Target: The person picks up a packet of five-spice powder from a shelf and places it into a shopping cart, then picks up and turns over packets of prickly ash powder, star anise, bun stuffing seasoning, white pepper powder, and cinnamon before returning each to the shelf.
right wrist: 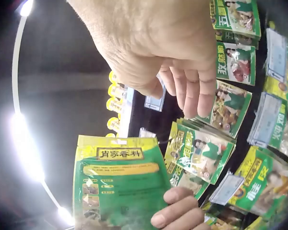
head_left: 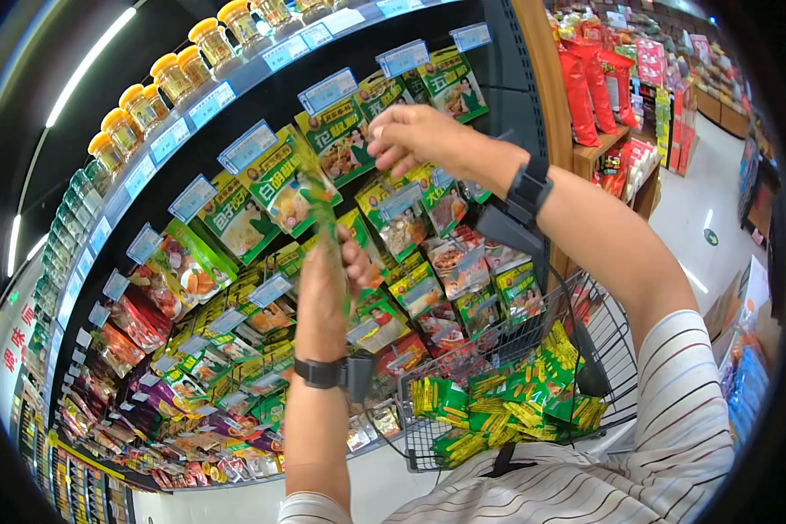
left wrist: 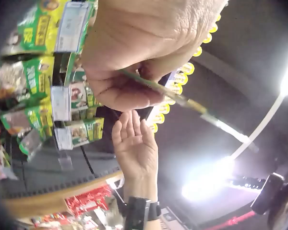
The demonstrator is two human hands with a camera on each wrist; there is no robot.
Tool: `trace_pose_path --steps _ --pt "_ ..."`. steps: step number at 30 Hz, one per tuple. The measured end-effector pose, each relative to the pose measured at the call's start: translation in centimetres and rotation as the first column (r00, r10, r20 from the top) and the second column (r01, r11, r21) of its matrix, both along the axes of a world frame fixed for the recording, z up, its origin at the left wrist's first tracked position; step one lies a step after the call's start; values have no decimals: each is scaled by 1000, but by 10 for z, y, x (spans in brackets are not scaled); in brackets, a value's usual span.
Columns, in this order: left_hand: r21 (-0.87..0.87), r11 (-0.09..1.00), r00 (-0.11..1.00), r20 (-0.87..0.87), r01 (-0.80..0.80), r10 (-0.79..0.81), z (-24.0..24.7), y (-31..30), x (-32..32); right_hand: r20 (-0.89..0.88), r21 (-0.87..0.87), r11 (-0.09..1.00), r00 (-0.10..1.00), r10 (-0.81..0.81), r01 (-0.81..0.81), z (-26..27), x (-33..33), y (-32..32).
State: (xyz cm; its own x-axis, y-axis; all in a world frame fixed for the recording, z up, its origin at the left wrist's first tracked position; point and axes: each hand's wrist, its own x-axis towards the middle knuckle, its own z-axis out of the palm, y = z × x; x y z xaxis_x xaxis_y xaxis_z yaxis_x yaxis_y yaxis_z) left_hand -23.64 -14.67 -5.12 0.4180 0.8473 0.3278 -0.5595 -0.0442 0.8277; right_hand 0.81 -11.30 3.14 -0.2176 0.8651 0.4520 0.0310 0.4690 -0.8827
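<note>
My left hand [head_left: 323, 284] grips a green and yellow spice packet [right wrist: 120, 179] by its lower edge, fingers curled on one side and the thumb on the other. Seen edge-on in the left wrist view, the packet [left wrist: 182, 99] is a thin strip; the right wrist view shows its printed back. Higher and to the right, my right hand [head_left: 424, 140] holds nothing; its palm and loosely extended fingers show in the left wrist view. Beyond both hands, similar packets [head_left: 336, 140] hang in rows on the shelf rack, under price tags [head_left: 327, 90].
A wire shopping cart [head_left: 428, 454] stands close to my body, with a heap of green and yellow packets [head_left: 515, 406] inside. Orange-lidded jars [head_left: 170, 79] line the upper shelf. A wooden post [head_left: 546, 79] ends the rack; red bags [head_left: 589, 92] stand beyond it.
</note>
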Motion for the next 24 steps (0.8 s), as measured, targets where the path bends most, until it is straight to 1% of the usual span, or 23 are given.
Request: trace_pose_path --steps 1,3,5,7,8,9,12,13,16,19,20,21,23,24 --pt "34 999 996 -88 -6 9 0 13 -16 -11 5 1000 1000 -25 25 5 2 6" --pt "108 971 962 -149 -214 228 12 15 -21 -37 16 997 997 -74 74 14 4 17" --pt "171 966 959 -174 -194 223 14 30 -39 -65 46 996 995 -71 74 21 4 31" --pt "158 971 955 -207 -180 211 21 34 -47 -125 72 996 991 -35 45 27 0 38" --pt "157 972 955 -214 -176 207 20 41 -52 -194 84 996 980 36 -20 29 -1 47" --pt "157 973 954 -221 -172 204 16 51 -58 -238 92 995 970 51 -30 30 -4 53" --pt "161 966 944 -232 -202 236 23 48 -51 -364 107 994 929 71 -35 33 -13 61" --pt "162 962 939 -233 -219 253 27 45 -46 -370 113 993 927 63 -23 34 -13 62" --pt "143 975 955 -220 -170 199 31 49 -40 -385 122 993 922 39 9 40 -11 60" --pt "133 978 956 -227 -158 186 36 55 -33 -337 198 980 940 52 17 51 -6 46" --pt "183 961 946 -210 -208 245 38 53 -26 -334 220 975 941 42 34 55 -6 41" --pt "223 953 948 -200 -204 249 38 60 -24 -280 250 963 960 -29 102 59 -5 36" --pt "303 933 949 -180 -196 258 40 75 -19 -194 301 945 978 -71 128 64 -3 30" --pt "309 925 955 -127 -219 269 37 81 -12 -169 302 944 982 -87 135 66 -2 28"
